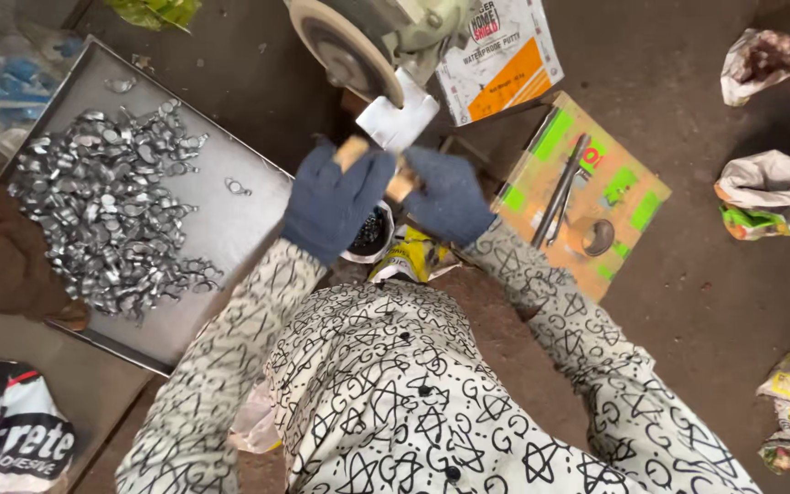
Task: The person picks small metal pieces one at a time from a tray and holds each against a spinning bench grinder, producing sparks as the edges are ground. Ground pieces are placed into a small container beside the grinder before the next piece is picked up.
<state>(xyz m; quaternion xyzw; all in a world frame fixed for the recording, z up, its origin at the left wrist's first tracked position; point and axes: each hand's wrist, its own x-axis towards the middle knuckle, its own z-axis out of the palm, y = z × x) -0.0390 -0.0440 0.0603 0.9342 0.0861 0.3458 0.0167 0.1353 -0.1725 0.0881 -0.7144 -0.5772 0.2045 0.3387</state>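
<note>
Gripping a short wooden stick (355, 149) in both gloved hands, the person leans in toward the grinding wheel (345, 50); the left hand (334, 203), in a dark blue knit glove, has its fingers curled tight around the stick's near end, which pokes out pale above the knuckles; the right hand (450, 197), gloved the same, is clenched around the other end, a sliver of wood showing at its inner edge; the stick sits between the two gloves, just below the wheel and right beside a pale metal guard plate (397, 119); whether the stick's tip actually touches the wheel, I cannot tell, the gloves hide it. Below the hands sits a small round cup (372, 233) with dark contents, a yellow packet (413, 256) just beside it; off to the left, a flat metal tray (230, 229) carries a big heap of shiny metal pieces (107, 206), with one stray ring (238, 187) lying apart on bare sheet; to the right, a cardboard box (628, 206) with green patches bears a long dark tool (560, 187) and a roll of tape (596, 236); behind the wheel rests a white and orange bag (505, 59); patterned black-and-white sleeves run up to both gloves.
</note>
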